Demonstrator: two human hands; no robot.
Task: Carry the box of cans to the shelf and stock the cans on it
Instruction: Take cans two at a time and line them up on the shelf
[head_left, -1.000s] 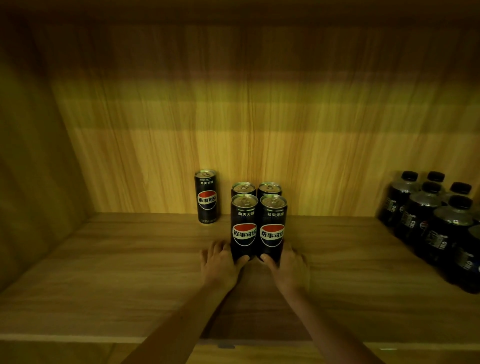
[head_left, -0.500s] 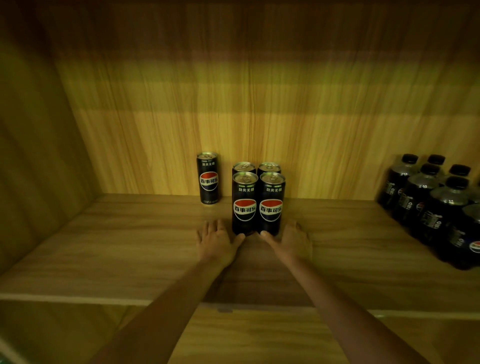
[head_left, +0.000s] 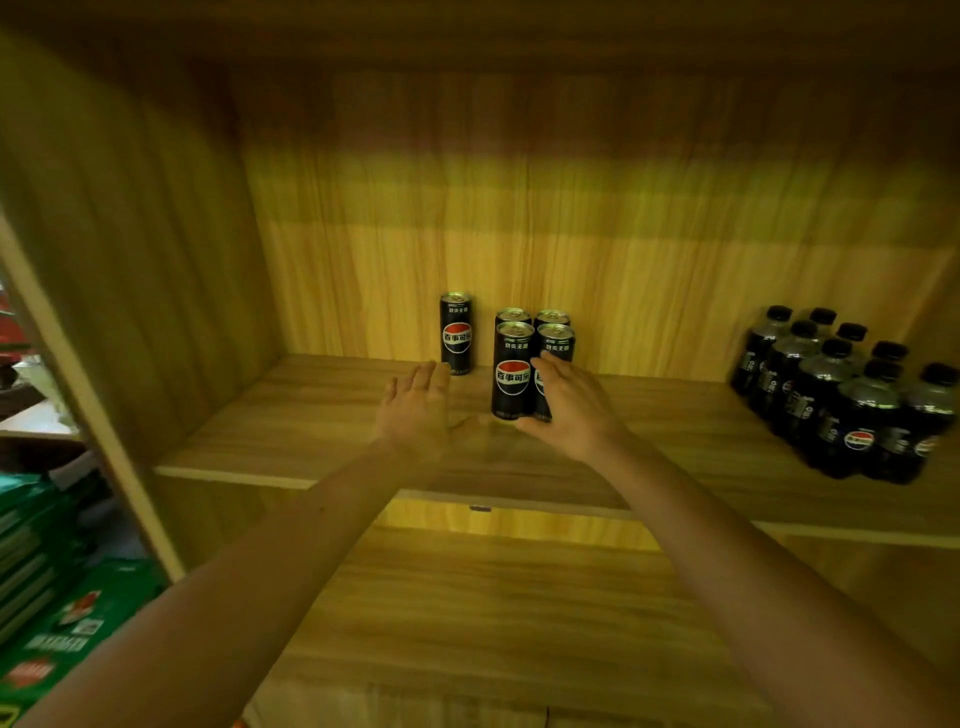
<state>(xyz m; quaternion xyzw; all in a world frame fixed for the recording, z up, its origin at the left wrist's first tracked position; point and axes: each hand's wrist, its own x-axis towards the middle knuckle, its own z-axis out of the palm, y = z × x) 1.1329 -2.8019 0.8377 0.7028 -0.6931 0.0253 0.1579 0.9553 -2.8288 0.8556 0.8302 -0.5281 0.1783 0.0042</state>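
Several black cola cans stand upright on the wooden shelf (head_left: 322, 415). One single can (head_left: 456, 332) stands apart at the back left. A tight cluster of cans (head_left: 513, 369) stands in two rows to its right. My left hand (head_left: 415, 410) hovers open above the shelf, in front of the single can and left of the cluster, touching nothing. My right hand (head_left: 574, 405) is open with fingers spread in front of the cluster's right front can (head_left: 557, 345), partly hiding it. The box is not in view.
Several dark cola bottles (head_left: 841, 395) with black caps stand packed at the right end of the shelf. The cabinet's left side wall (head_left: 135, 291) and back panel enclose the shelf. Green packages (head_left: 47, 597) lie outside at lower left. A lower shelf board runs below.
Both hands have lifted off the shelf and drawn back from the base of the can cluster. The camera has pulled back and shifted left, revealing the cabinet's side and the lower shelf.
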